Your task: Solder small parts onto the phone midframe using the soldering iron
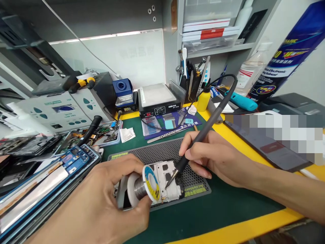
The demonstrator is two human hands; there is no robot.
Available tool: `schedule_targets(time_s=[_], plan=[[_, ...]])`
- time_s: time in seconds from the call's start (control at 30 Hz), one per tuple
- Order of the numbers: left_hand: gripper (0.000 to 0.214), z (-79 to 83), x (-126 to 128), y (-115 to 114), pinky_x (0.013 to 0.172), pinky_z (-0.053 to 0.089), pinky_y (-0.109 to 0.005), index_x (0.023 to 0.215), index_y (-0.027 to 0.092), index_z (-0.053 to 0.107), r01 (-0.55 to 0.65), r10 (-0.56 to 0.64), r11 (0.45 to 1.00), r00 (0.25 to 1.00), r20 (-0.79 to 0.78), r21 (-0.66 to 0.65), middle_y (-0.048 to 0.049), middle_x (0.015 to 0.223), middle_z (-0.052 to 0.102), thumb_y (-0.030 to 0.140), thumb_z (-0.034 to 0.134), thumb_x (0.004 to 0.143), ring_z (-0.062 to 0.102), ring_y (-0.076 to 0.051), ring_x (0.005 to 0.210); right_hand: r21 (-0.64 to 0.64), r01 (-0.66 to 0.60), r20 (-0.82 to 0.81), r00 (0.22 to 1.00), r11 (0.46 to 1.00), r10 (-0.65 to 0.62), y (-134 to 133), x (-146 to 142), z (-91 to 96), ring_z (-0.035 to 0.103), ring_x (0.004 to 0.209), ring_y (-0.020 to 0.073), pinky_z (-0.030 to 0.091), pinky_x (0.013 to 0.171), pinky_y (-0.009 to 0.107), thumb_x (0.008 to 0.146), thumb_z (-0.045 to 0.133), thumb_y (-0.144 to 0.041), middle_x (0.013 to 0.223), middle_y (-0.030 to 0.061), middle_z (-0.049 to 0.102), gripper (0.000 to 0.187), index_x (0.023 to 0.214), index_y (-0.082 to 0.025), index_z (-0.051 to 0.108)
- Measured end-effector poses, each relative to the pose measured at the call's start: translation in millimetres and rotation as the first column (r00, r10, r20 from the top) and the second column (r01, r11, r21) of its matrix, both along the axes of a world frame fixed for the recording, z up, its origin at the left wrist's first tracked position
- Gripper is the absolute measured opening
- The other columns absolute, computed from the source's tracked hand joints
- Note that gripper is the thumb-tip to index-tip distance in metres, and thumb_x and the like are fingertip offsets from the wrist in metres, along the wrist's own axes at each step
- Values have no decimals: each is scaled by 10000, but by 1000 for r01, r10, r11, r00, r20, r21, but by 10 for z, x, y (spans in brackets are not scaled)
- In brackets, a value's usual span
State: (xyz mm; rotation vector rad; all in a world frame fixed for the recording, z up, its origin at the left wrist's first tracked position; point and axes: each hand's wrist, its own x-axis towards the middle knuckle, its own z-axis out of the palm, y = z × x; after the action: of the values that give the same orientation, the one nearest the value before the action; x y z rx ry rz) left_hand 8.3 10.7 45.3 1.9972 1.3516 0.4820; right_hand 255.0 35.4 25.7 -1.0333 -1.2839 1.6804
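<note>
Between the thumb and fingers of my left hand (111, 189) is a spool of solder wire (141, 188), with a blue and yellow label on its near flange. My right hand (210, 152) grips a soldering iron (189, 154) like a pen, its cable running up and back. The iron's pointed tip is at the pale metal plate of an opened phone (167, 176); whether it touches, I cannot tell. The phone lies on a grey honeycomb-patterned mat (195, 178), partly hidden by the spool and my left hand.
Behind the mat are tweezers (165, 135), a heating plate (159, 100) and a blue soldering station (124, 93). Phone frames (50, 183) and a parts tray (109, 134) crowd the left. At right lie a dark phone (261, 145), a yellow bottle (203, 101) and a large spray can (286, 51).
</note>
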Motion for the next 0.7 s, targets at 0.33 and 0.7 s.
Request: schedule_targets(time_s=[0.33,0.7], plan=[[189,-68,-74,25,493,506,-174,891,247,702,85,-83,995,996,-27,51,8,866,660,192,640,721,723,-180,719,-2,1,-8,1000,1000,-1,-2,-3,-16,427,366,64,307,372,165,775,606,-144,417,-73,478,61,743,-173,649],[70,60,67,-45,562,463,-253,714,258,652,-33,34,999,996,-86,8,31,797,643,245,591,682,655,-155,667,17,-9,-5,1000,1000,10,-12,17,-34,460,383,67,344,380,167,815,622,-140,471,-78,471,73,761,-169,661]])
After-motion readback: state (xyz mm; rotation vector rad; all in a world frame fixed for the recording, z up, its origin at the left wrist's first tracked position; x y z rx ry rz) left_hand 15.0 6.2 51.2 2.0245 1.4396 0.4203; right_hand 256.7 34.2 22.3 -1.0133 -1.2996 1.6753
